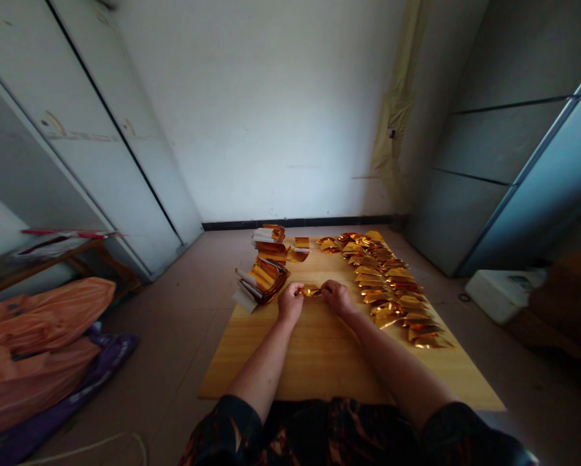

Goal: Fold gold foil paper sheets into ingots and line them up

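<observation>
A small folded piece of gold foil paper (311, 291) is stretched between my two hands over the middle of the wooden board. My left hand (291, 301) pinches its left end, and my right hand (337, 296) pinches its right end. Stacks of gold and white paper sheets (265, 279) lie just left of my left hand, with another stack (269, 238) behind them. A few loose sheets (300, 249) are beside that rear stack. Rows of folded gold pieces (377, 278) cover the board's right side, close to my right hand.
The wooden board (319, 362) stands low over a tiled floor. Orange and purple bags (47, 323) lie at the left, near a wooden bench (76, 249). Cabinets flank both sides, and a white box (495, 294) sits at the right.
</observation>
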`<action>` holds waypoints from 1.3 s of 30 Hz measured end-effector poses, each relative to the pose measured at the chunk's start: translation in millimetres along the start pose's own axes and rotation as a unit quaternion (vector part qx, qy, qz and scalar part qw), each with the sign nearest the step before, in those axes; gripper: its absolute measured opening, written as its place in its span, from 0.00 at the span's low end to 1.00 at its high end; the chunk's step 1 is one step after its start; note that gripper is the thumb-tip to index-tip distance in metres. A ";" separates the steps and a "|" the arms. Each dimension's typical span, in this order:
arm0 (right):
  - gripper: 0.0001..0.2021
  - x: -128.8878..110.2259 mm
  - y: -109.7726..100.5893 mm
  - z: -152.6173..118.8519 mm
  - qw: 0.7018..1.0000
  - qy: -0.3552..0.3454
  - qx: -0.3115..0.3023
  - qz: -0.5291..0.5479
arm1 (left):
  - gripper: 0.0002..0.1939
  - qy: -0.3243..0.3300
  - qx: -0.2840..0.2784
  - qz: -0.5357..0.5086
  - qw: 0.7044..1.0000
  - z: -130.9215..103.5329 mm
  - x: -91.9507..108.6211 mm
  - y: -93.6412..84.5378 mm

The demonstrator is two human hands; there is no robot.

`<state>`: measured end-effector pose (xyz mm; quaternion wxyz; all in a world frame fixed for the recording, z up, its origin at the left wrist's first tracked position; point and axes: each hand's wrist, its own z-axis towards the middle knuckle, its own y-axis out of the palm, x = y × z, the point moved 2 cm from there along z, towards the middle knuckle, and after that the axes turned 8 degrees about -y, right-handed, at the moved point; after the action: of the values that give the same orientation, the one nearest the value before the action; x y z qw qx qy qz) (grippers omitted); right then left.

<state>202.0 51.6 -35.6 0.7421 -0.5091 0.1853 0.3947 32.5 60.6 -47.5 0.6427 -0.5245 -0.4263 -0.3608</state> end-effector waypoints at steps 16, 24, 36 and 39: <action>0.07 -10.4 7.4 -2.0 0.996 0.045 0.017 -0.079 | 0.36 -0.043 -0.021 -0.079 0.996 -13.9 18.2 2.4; 0.07 -8.9 12.4 -0.6 0.996 0.056 0.020 -0.061 | 0.35 -0.013 -0.009 -0.035 0.999 -12.7 14.8 -0.2; 0.12 -6.6 6.5 -7.8 0.999 0.021 0.021 0.033 | 0.37 -0.110 0.003 -0.149 0.983 -10.9 16.9 2.1; 0.12 -11.3 5.5 -7.5 1.000 -0.009 0.028 0.002 | 0.38 -0.102 0.015 -0.144 0.984 -10.7 18.8 2.2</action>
<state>191.7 41.2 -34.4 0.7570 -0.4837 0.1907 0.3958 43.4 50.2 -31.8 0.5451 -0.4819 -0.5662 -0.3874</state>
